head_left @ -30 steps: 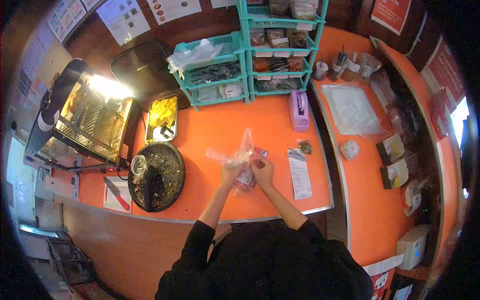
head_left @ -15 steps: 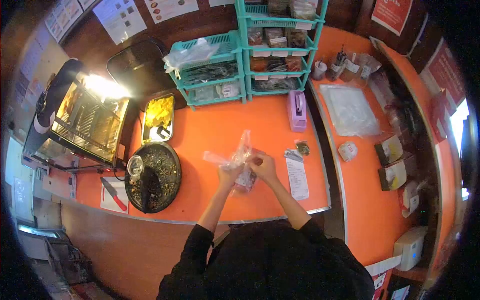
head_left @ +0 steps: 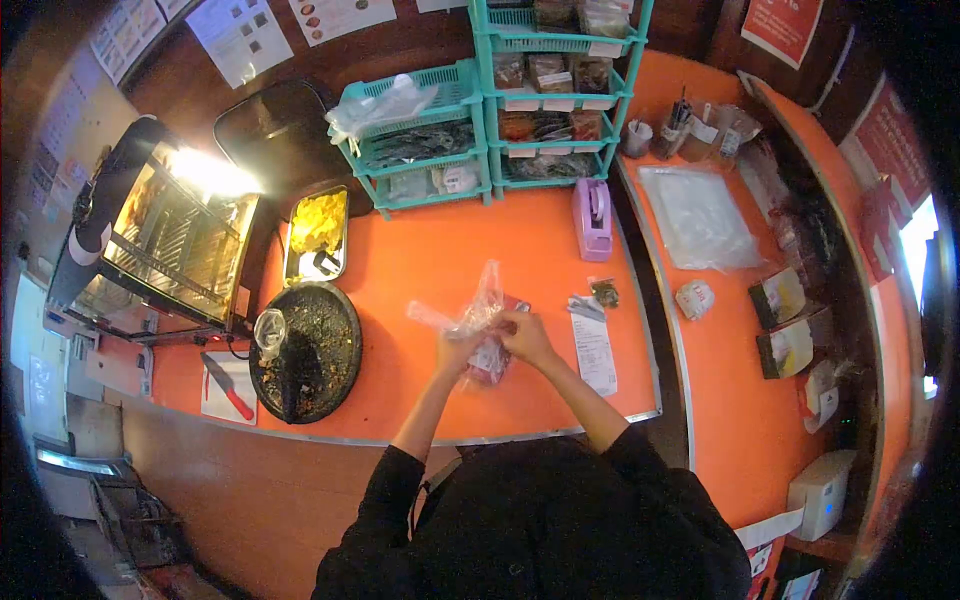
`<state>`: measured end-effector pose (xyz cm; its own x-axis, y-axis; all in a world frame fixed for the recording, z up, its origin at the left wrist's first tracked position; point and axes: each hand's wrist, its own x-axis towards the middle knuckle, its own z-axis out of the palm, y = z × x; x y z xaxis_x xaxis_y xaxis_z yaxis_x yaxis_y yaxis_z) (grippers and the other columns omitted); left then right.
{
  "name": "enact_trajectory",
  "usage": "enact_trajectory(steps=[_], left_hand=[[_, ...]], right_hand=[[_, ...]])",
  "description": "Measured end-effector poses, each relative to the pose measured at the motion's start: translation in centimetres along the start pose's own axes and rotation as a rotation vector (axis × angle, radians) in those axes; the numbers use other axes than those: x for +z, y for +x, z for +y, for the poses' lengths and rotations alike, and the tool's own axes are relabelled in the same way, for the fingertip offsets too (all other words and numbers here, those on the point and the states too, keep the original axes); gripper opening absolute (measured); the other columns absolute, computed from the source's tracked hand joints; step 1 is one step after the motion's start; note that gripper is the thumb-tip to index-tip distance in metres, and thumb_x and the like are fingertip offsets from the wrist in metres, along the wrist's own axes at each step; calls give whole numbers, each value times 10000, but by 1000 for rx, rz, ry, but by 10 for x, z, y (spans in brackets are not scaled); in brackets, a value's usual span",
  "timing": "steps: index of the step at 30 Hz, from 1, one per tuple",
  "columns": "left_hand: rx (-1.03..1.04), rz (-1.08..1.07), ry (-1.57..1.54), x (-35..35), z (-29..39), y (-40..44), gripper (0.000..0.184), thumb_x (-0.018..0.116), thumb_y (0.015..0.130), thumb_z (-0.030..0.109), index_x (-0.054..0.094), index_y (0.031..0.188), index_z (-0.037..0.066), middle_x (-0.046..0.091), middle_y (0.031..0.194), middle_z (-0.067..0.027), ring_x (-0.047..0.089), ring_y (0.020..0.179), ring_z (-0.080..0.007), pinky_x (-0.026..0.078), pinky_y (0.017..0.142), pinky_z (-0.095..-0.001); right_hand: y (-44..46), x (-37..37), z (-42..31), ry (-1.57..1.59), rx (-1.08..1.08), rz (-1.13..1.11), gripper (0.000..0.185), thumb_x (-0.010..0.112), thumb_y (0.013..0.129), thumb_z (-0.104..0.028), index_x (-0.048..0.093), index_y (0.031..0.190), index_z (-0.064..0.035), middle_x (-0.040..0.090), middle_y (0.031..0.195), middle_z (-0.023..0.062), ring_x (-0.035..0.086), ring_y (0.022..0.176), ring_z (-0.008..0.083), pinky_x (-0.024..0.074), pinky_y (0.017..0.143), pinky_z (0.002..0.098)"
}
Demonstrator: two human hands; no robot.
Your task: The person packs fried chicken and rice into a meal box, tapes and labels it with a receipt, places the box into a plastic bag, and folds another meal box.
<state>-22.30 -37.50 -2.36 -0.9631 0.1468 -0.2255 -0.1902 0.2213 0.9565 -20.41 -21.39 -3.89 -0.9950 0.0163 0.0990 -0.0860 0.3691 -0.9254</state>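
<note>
A clear plastic bag (head_left: 488,290) stands over the orange counter, its top ends sticking up and out to the left. Inside or under it is a red and white packet (head_left: 490,366); which of the two I cannot tell. My left hand (head_left: 457,350) is closed on the left side of the bag's gathered neck. From the right, my right hand (head_left: 527,338) pinches the same neck, the fingertips close to the left hand. Right of the hands lie a receipt (head_left: 594,358) and a small bag of green-brown stuff (head_left: 604,291).
A large stone mortar (head_left: 335,370) with a dark pestle sits on the left, beside a red-handled knife (head_left: 236,402). Behind are a tray of yellow food (head_left: 344,262), a lit glass warmer (head_left: 165,250), teal racks (head_left: 482,130) and a purple tape dispenser (head_left: 592,225). Plastic bags (head_left: 700,220) lie at right.
Both hands stay at the bag's neck, with slight finger movement. More of the red packet shows below and beside the right hand.
</note>
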Motion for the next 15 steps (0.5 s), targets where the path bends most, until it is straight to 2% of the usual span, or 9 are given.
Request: enact_trajectory(steps=[2,4,5,7,10,12,13,14,15], left_hand=[[-181,2,49,2,-6,8,305,769,727,238,664,918,24,653,793,-42,610,662,-113,501,560,-267],[-169,-85,25,-2,-13,15,314,767,727,223,658,940,19,653,807,-43,615,677,-119,507,574,-277],[-155,-173,3,-4,-20,19,325,765,727,209,651,961,14,654,822,-45,619,692,-126,513,588,-288],[-40,-99,18,-3,-39,24,336,767,725,201,645,974,12,656,837,-50,624,698,-135,520,602,-291],[170,2,-93,0,-43,18,345,770,717,178,639,986,8,662,865,-55,635,729,-152,536,642,-291],[-76,-71,166,-7,-8,-1,374,772,705,190,635,999,4,663,863,-57,638,775,-157,542,633,-300],[-77,-86,164,-7,5,-9,374,772,705,190,635,999,4,663,863,-57,638,775,-157,542,633,-300],[-65,-107,97,-6,16,-16,395,778,695,209,635,1001,4,666,861,-62,638,771,-157,541,616,-310],[-56,-126,64,-6,8,-11,405,781,690,218,635,1002,4,667,860,-64,638,769,-157,541,608,-315]], right_hand=[[1,-2,-3,-80,19,-97,119,602,757,-62,624,868,-24,673,860,112,668,817,231,525,734,331],[0,-3,-8,-468,-123,-97,102,552,786,-68,558,867,-5,614,928,151,605,931,321,482,815,405],[1,-9,-14,-468,-127,-100,102,552,786,-68,558,867,-5,614,928,151,605,931,321,482,815,405],[3,-24,-23,-373,-84,-133,139,550,798,-101,508,899,-15,566,965,171,544,992,368,438,840,460],[-6,-19,-20,-365,-106,-87,171,560,784,-130,513,923,-42,578,968,159,551,1002,352,446,830,445],[-11,-25,-24,-402,-242,-41,197,559,777,-143,525,952,-59,585,975,152,555,1001,349,450,825,445],[-12,-29,-25,-436,-384,7,227,559,769,-155,538,981,-76,593,982,145,559,1000,347,455,820,445],[-10,-33,-24,-444,-369,17,227,559,769,-155,538,981,-76,593,982,145,559,1000,347,455,820,445],[-4,-36,-23,-570,-352,-251,262,556,772,-176,548,1015,-79,600,1007,135,567,1001,339,457,824,447]])
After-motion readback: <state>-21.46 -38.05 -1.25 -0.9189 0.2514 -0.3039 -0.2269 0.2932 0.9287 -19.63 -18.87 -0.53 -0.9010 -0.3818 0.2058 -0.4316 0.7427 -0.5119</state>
